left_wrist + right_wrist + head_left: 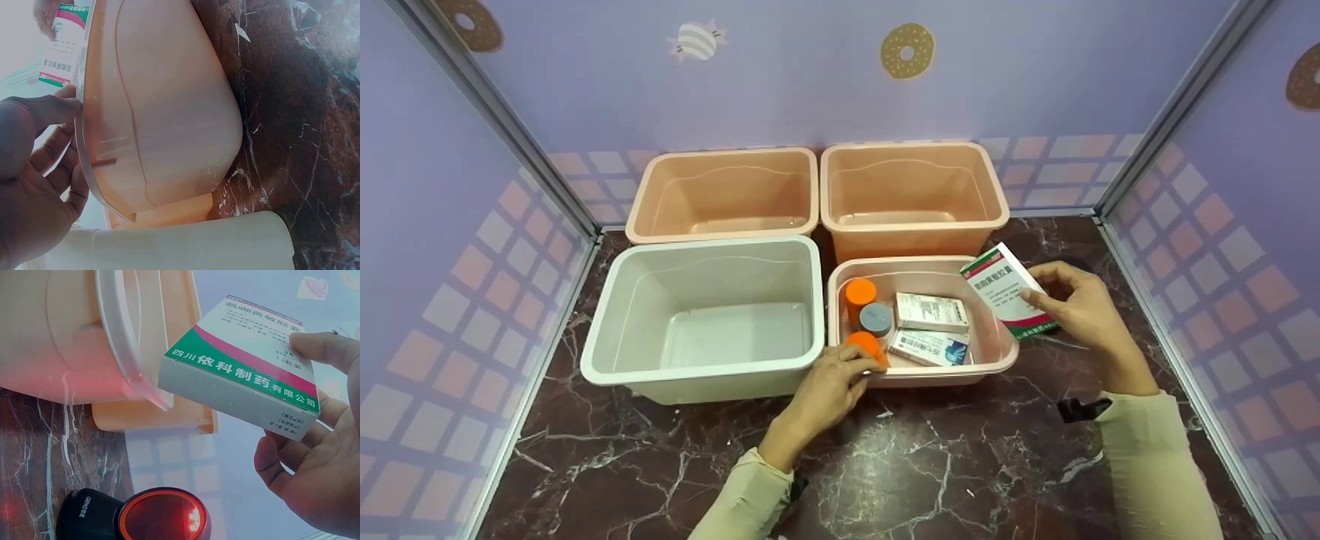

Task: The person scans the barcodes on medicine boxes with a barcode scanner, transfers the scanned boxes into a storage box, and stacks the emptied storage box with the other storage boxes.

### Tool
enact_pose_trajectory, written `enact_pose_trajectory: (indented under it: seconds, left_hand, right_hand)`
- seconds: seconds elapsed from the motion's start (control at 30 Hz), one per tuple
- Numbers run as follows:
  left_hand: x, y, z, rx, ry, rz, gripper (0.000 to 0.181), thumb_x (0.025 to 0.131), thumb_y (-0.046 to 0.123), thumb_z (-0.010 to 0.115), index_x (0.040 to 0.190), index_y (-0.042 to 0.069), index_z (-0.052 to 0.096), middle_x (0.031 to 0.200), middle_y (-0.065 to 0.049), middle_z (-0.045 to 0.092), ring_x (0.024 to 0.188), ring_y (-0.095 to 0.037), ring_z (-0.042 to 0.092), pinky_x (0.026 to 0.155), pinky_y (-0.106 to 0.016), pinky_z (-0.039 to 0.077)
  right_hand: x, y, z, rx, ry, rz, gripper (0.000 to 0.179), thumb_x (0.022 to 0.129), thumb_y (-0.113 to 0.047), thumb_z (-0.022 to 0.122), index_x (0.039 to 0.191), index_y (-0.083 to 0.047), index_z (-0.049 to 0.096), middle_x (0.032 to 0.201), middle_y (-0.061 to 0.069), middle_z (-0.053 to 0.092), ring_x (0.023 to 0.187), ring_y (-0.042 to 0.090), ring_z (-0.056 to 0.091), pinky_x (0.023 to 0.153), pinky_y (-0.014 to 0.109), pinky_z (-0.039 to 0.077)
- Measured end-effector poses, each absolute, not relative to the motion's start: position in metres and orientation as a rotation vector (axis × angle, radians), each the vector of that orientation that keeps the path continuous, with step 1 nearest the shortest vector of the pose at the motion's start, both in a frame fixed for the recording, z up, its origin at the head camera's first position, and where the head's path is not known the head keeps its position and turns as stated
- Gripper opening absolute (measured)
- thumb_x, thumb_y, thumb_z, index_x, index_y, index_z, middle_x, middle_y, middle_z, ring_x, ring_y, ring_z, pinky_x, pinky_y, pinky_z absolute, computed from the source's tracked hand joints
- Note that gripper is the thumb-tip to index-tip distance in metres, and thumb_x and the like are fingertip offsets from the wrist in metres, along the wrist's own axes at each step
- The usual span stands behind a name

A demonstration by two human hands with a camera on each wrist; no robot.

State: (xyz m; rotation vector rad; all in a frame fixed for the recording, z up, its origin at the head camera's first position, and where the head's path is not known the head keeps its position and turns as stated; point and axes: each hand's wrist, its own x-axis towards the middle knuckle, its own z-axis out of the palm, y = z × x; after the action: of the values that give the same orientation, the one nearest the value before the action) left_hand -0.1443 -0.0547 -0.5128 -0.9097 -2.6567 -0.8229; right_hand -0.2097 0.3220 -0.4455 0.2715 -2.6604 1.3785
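Note:
My right hand [1076, 304] holds a white medicine box [242, 354] with green and red bands, thumb on its printed face. It tilts above the right end of a small pink bin [928, 375]. My left hand [829, 386] is at that bin's front left corner; in the left wrist view its thumb and fingers hold the rim, fingers on the inner side. Beside those fingertips, in the bin, is an orange-capped bottle [864, 345]. A second orange-capped bottle [860, 292], a grey-capped bottle [875, 319] and two medicine boxes, one upper [931, 312] and one lower [928, 348], lie there too.
A pale grey-green bin [703, 375] stands left of the pink one. Two peach bins, left [724, 187] and right [911, 184], stand behind. A black barcode scanner [90, 517] with a red-lit face sits right of the pink bin. Patterned panels [810, 82] enclose the marbled table [930, 465].

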Motion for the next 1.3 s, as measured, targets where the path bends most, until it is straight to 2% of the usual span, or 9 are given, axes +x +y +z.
enact_pose_trajectory:
  seconds: [0.2,0.43,0.53,0.83,1.3]
  left_hand:
    - [-0.145,-0.055,-0.515,-0.912,-2.651,-0.822,0.025,0.085,0.006,0.072,0.106,0.02,0.076,0.106,0.002,0.07,0.105,-0.019,0.064,0.094,-0.035,0.048]
    - [-0.144,-0.056,-0.514,-0.917,-2.657,-0.84,0.025,0.086,0.006,0.071,0.106,0.021,0.076,0.107,0.002,0.07,0.106,-0.019,0.064,0.095,-0.036,0.047]
    - [-0.143,-0.056,-0.514,-0.913,-2.667,-0.842,0.024,0.087,0.008,0.071,0.107,0.021,0.076,0.107,0.002,0.069,0.107,-0.02,0.064,0.096,-0.037,0.047]
    - [-0.144,-0.056,-0.514,-0.913,-2.668,-0.85,0.024,0.087,0.008,0.072,0.107,0.021,0.076,0.109,0.002,0.069,0.108,-0.022,0.064,0.098,-0.038,0.047]
    - [-0.144,-0.056,-0.514,-0.925,-2.633,-0.868,0.023,0.088,0.009,0.071,0.106,0.021,0.076,0.106,0.003,0.07,0.106,-0.019,0.065,0.096,-0.036,0.047]
  right_hand:
    - [-0.203,0.327,-0.443,0.248,-2.662,1.388,0.028,0.089,-0.017,0.075,0.112,-0.002,0.068,0.095,-0.01,0.068,0.074,0.004,0.064,0.064,0.017,0.053]
    - [-0.201,0.331,-0.443,0.195,-2.693,1.312,0.027,0.09,-0.016,0.073,0.113,-0.002,0.068,0.097,-0.003,0.069,0.074,0.003,0.062,0.063,0.016,0.051]
    - [-0.203,0.336,-0.45,0.193,-2.676,1.295,0.027,0.089,-0.021,0.074,0.112,-0.006,0.07,0.096,-0.007,0.069,0.073,0.003,0.061,0.062,0.016,0.05]
    - [-0.199,0.344,-0.455,0.157,-2.665,1.265,0.027,0.089,-0.021,0.075,0.11,-0.005,0.069,0.09,-0.018,0.066,0.072,0.001,0.062,0.061,0.015,0.051]
    - [-0.189,0.343,-0.448,0.129,-2.648,1.29,0.028,0.089,-0.007,0.071,0.114,0.005,0.067,0.092,-0.014,0.066,0.071,-0.001,0.061,0.062,0.013,0.05]
